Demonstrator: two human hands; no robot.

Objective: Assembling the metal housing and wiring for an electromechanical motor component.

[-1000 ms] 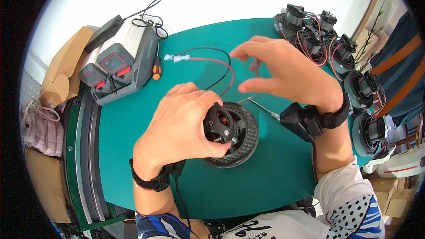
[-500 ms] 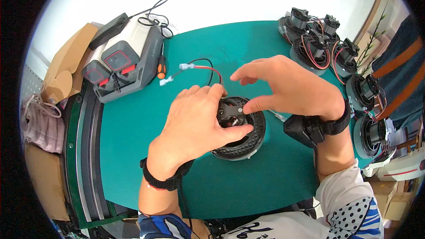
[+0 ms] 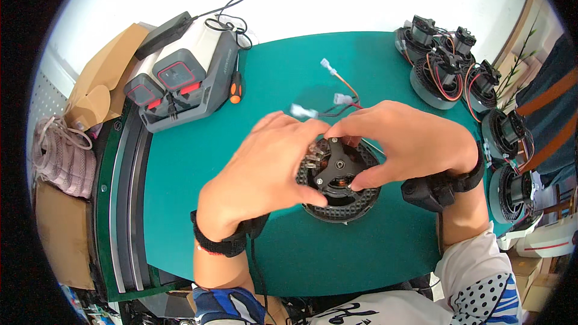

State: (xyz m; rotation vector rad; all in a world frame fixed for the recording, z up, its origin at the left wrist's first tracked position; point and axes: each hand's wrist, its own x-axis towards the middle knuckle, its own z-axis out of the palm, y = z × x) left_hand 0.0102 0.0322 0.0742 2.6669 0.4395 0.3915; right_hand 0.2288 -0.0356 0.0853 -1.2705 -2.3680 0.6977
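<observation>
A round black fan motor unit (image 3: 338, 167) stands on the green table in front of me, its three-armed top bracket with screws facing up. My left hand (image 3: 256, 171) curves round its left side, the thumb on the near part of the ribbed ring. On the other side my right hand (image 3: 400, 144) holds it, fingers at the far edge of the bracket and thumb by the copper windings. Several wires run out behind the unit and end in clear plastic connectors (image 3: 342, 100). My hands hide the unit's far side and some fingertips.
Several similar motor units (image 3: 436, 81) line the table's right edge. A grey and white twin battery charger (image 3: 183, 75) stands at the back left, beside an orange-handled screwdriver (image 3: 236, 89). Cardboard (image 3: 108, 78) and a woven shoe (image 3: 65, 153) are further left.
My right hand has closed in on the motor unit, which has turned so that its bracket faces me differently. The wires and their connectors have swung to the right. The whole view has shifted slightly.
</observation>
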